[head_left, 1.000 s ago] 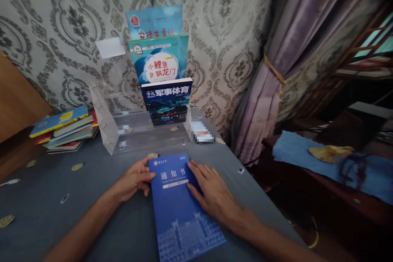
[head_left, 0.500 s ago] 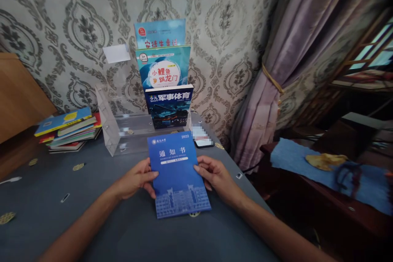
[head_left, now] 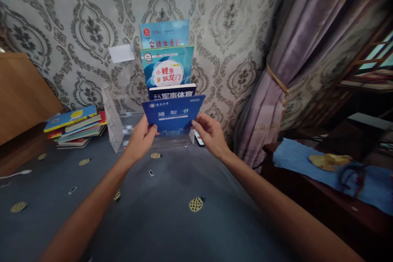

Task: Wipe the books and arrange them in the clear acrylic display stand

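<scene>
Both my hands grip a blue booklet (head_left: 173,110) with white lettering, tilted at the front of a clear acrylic stand (head_left: 112,120). My left hand (head_left: 141,138) pinches its left edge, thumb on the cover. On the opposite edge, my right hand (head_left: 211,133) holds it the same way. Just behind it, a dark blue book (head_left: 173,91) shows only its top. Further back in the stand rise a teal book (head_left: 167,67) and a light blue book (head_left: 165,33). I cannot tell whether the booklet's lower edge touches the stand.
A pile of books (head_left: 75,127) lies left of the stand, near a wooden cabinet (head_left: 24,94). Partly behind my right hand is a phone (head_left: 199,139). A white cable (head_left: 18,174) lies at the left. At right hang a curtain (head_left: 267,114) and a blue cloth (head_left: 288,157) on dark furniture.
Both hands have carried the blue booklet up and forward from over the table to the stand's front. It now leans back more and covers most of the dark blue book.
</scene>
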Demonstrator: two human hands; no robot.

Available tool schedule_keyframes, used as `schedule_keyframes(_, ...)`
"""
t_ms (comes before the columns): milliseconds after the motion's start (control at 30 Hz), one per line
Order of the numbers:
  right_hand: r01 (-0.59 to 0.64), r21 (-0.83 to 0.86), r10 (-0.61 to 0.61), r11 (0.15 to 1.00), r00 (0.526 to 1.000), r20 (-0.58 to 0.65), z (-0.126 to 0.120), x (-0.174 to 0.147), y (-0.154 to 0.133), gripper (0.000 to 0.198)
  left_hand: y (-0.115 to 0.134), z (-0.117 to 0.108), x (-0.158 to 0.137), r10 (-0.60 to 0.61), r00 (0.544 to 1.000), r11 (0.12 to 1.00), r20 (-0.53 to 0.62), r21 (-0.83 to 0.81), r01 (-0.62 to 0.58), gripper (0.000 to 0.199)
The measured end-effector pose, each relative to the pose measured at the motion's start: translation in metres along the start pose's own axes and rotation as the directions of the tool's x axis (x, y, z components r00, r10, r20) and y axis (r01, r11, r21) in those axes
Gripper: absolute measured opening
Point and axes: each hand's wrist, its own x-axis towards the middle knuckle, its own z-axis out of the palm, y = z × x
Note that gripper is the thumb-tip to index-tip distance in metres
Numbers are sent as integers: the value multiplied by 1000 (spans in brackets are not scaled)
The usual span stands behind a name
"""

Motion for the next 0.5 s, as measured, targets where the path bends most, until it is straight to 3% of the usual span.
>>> schedule_keyframes(100,138,-20,-139,990,989,-59,3,27,-5,23,2,0,22,174,978,982,-115,91,-164,34)
schedule_keyframes(233,251,-50,-256,967,960,-113,9,50,-8,24,-1,2,45,303,928,949,-216,163,-272,36)
schedule_keyframes(333,222,-85,-232,971,963,-138,10,56,-3,28,-4,5,53,322,920,938,-225,206,-278,37)
schedule_keyframes(500,63,-171,-82,983,991,-105,8,55,9,30,-14,12,56,270,941,943,-201,252,-217,42)
